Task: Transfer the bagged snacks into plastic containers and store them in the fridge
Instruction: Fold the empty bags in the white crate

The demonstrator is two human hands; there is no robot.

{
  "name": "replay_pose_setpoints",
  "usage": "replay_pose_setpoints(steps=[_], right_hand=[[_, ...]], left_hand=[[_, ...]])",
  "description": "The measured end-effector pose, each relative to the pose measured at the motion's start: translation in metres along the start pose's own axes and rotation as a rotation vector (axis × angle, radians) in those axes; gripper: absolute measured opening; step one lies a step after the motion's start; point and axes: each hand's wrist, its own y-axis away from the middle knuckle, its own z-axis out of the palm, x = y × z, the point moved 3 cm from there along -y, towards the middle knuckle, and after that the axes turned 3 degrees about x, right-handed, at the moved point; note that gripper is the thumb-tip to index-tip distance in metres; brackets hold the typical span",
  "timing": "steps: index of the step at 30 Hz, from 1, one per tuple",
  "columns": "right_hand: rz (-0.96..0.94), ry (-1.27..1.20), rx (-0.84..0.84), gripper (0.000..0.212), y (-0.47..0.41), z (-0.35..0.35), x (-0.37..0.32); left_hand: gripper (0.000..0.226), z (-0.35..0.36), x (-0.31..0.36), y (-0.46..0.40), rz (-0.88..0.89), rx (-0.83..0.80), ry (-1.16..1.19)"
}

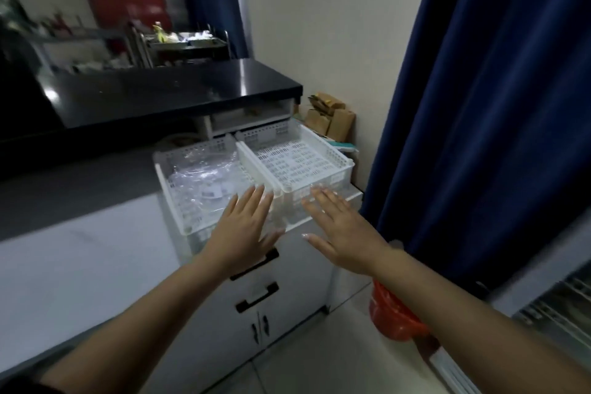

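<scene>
Two white perforated plastic baskets stand side by side on a white cabinet top. The left basket holds clear plastic bags with a small label. The right basket has nothing in it. My left hand hovers flat, fingers straight, over the near edge of the left basket. My right hand is spread flat just in front of the right basket's near wall. Neither hand holds anything.
A black counter runs behind the baskets, with a cluttered metal rack beyond. Brown paper bags lean against the wall at right. A dark blue curtain hangs right, an orange bag lies on the floor, and a wire shelf shows at far right.
</scene>
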Motion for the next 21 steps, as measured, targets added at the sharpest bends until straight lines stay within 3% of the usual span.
replay_pose_setpoints(steps=[7, 11, 14, 21], right_hand=[[-0.017, -0.070, -0.097, 0.087, -0.096, 0.036, -0.036], [0.046, -0.097, -0.183, 0.068, -0.135, 0.060, -0.036], [0.058, -0.110, -0.236, 0.067, -0.156, 0.074, -0.032], [0.008, -0.101, -0.309, 0.065, -0.219, 0.102, -0.009]], left_hand=[[0.103, 0.000, -0.116, 0.000, -0.113, -0.030, -0.050], [0.081, 0.013, -0.165, -0.008, -0.187, -0.092, -0.047], [0.069, 0.025, -0.192, -0.015, -0.203, -0.161, -0.013], [0.073, 0.055, -0.225, -0.044, -0.244, -0.360, 0.002]])
